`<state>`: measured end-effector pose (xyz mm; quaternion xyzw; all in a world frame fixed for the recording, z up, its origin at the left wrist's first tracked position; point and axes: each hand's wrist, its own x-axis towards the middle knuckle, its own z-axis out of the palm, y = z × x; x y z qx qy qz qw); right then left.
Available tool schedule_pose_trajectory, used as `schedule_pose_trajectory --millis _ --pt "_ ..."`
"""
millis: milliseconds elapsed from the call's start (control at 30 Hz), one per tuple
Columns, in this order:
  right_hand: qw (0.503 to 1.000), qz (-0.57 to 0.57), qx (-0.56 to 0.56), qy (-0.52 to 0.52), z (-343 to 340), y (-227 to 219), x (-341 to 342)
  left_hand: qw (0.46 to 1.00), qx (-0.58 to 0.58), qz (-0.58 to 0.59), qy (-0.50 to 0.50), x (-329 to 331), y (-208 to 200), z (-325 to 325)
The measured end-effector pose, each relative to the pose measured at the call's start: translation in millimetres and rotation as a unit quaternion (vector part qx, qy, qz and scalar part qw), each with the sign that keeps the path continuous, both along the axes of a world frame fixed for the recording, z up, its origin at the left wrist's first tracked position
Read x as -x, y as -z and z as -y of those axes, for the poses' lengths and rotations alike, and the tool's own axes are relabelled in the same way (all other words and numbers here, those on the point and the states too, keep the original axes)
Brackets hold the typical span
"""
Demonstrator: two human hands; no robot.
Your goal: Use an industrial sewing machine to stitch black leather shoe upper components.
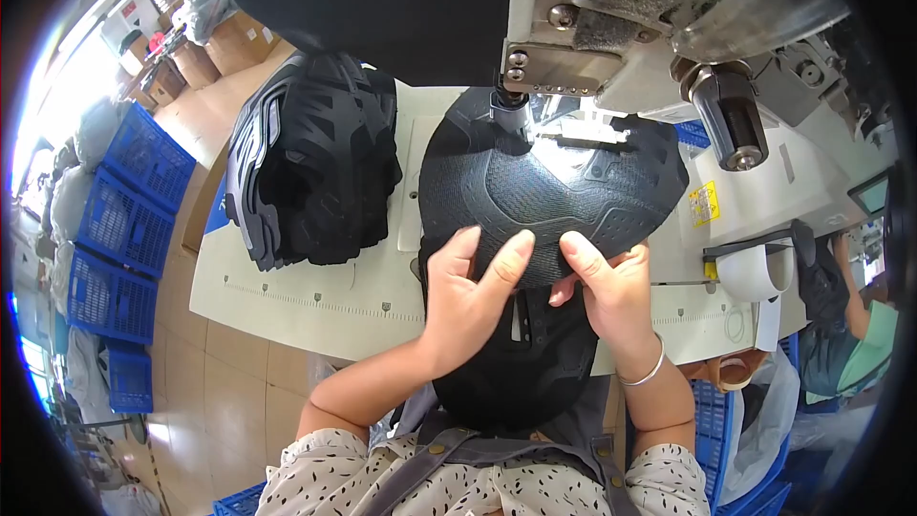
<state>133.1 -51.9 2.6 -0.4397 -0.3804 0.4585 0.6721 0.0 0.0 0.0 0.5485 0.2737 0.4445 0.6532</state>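
A black textured shoe upper (521,186) lies spread on the pale sewing-machine table, its far edge under the lit sewing head (564,86). My left hand (470,291) grips the near edge of it, thumb on top. On the same edge, my right hand (611,291) pinches with its thumb above and fingers curled beneath. Between my wrists, a smooth black part with slots (511,373) hangs over the table's front edge toward my lap; I cannot tell whether it joins the upper.
A stack of black shoe uppers (349,172) stands on the table to the left. Blue crates (119,225) line the floor at far left, with cardboard boxes (234,43) behind. A metal cylinder (728,115) hangs from the machine at right, above a white cup-like holder (755,272).
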Motion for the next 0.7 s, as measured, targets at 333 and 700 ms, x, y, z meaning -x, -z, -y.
schedule_pose_trajectory --millis 333,700 --pt "0.984 0.135 0.055 -0.105 16.3 -12.3 19.0 0.994 0.005 0.101 -0.038 -18.0 2.7 -3.4" --pt "0.912 0.371 -0.060 0.164 -7.8 -16.2 -74.0 0.994 0.080 0.068 -0.019 -3.8 -8.5 -10.5"
